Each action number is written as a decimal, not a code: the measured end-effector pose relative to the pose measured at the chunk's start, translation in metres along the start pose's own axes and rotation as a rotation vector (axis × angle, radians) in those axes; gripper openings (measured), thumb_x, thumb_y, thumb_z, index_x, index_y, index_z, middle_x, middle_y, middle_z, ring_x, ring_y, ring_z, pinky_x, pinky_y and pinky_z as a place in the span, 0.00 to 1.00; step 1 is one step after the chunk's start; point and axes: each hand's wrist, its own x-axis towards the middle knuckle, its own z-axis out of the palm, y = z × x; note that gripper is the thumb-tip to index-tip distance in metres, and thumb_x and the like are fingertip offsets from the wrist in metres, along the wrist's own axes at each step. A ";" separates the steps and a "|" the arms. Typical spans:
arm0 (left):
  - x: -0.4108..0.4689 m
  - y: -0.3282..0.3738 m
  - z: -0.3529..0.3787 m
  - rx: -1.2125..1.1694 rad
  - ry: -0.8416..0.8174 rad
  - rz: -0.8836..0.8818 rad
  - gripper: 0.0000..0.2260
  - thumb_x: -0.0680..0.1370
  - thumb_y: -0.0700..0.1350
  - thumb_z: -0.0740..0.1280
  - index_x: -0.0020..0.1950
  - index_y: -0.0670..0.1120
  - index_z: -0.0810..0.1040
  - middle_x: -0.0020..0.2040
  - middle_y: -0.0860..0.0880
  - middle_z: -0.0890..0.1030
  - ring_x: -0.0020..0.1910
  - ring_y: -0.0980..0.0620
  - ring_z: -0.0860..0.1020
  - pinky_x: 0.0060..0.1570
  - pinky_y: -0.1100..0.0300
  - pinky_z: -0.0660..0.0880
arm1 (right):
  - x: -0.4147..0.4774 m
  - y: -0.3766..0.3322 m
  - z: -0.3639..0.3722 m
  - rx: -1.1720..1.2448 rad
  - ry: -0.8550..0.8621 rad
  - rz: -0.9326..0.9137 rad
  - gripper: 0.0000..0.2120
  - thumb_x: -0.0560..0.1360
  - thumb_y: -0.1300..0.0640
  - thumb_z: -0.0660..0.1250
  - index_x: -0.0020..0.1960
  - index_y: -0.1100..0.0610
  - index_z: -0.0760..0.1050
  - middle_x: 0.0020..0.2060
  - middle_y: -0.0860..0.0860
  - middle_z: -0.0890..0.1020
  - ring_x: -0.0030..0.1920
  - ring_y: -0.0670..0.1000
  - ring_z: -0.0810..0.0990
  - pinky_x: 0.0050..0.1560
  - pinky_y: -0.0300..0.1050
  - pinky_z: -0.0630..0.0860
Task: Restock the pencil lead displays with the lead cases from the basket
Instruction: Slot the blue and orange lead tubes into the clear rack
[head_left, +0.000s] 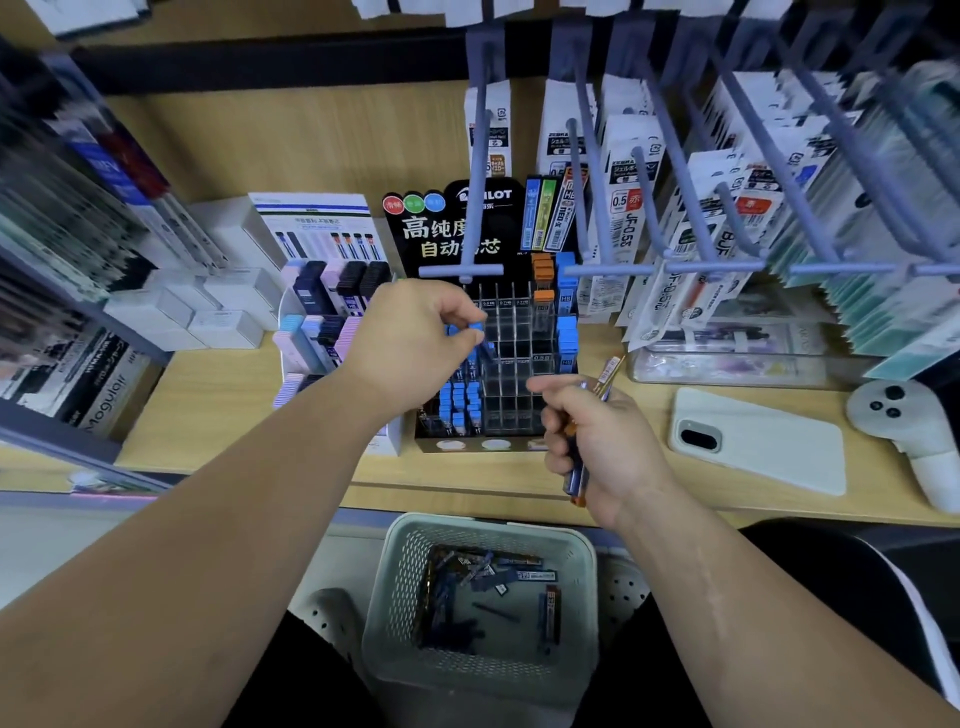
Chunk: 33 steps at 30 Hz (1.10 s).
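Note:
A black Pilot lead display (511, 364) with clear slots stands on the wooden shelf; blue-capped cases fill its left and right columns, orange-capped ones sit at the back. My left hand (415, 338) pinches a blue-capped lead case (475, 328) over the display's left slots. Just in front of the display, my right hand (597, 441) grips a bundle of lead cases (605, 379), orange and blue ends sticking out above and below the fist. A pale green basket (582, 551) on the floor below holds several loose lead cases (483, 577).
A second display (324, 317) of pastel and dark cases stands left of the Pilot one. White boxes (223, 312) lie further left. Hooks with hanging refill packs (727, 208) jut out above right. A phone (758, 441) and a white controller (904, 421) lie on the shelf at right.

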 end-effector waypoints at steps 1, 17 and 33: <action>0.001 -0.001 0.001 0.017 0.012 0.013 0.04 0.76 0.41 0.74 0.49 0.46 0.86 0.28 0.65 0.72 0.29 0.73 0.73 0.33 0.81 0.65 | 0.000 0.000 0.000 -0.004 0.003 0.001 0.12 0.79 0.66 0.61 0.49 0.58 0.83 0.30 0.51 0.72 0.27 0.48 0.65 0.26 0.41 0.60; 0.015 -0.013 0.010 0.257 0.069 0.202 0.08 0.77 0.46 0.73 0.52 0.43 0.85 0.38 0.51 0.82 0.36 0.52 0.77 0.44 0.60 0.75 | 0.004 0.000 0.002 -0.027 -0.006 0.000 0.13 0.78 0.66 0.62 0.46 0.56 0.84 0.30 0.50 0.73 0.27 0.48 0.67 0.26 0.41 0.62; 0.035 -0.010 0.024 0.510 -0.079 0.170 0.13 0.76 0.54 0.72 0.38 0.48 0.75 0.35 0.48 0.79 0.38 0.46 0.78 0.39 0.52 0.75 | 0.002 0.001 0.001 -0.017 -0.102 0.037 0.11 0.79 0.65 0.63 0.47 0.57 0.84 0.29 0.50 0.72 0.27 0.48 0.66 0.26 0.41 0.60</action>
